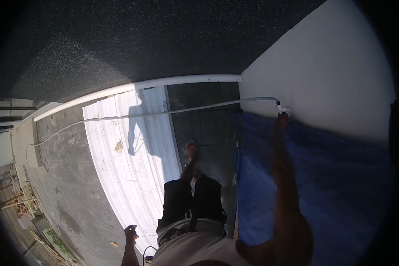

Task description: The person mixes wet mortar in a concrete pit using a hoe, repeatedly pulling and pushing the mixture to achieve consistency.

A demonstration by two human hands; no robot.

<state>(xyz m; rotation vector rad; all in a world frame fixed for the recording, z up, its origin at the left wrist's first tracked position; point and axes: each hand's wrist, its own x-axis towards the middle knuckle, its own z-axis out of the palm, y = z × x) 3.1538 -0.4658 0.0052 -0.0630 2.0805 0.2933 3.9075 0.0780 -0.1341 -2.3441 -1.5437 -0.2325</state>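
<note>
Worn on the head, the camera looks steeply down: the shirt (pixel 195 250) sits close at the bottom centre, a bare foot (pixel 191 151) farther off mid-frame (the fisheye lens bows the white pipe (pixel 186 80) across the upper part).

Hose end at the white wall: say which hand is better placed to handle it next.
Right, most likely: the right hand is at the hose end; the left hand hangs low, well away from it.

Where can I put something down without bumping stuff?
The grey floor left of the white corrugated sheet, below the hose in the picture, looks mostly bare. So does the blue tarp right of the right arm. It's crowded at the wall fitting, with the hose's end and right hand.
</note>
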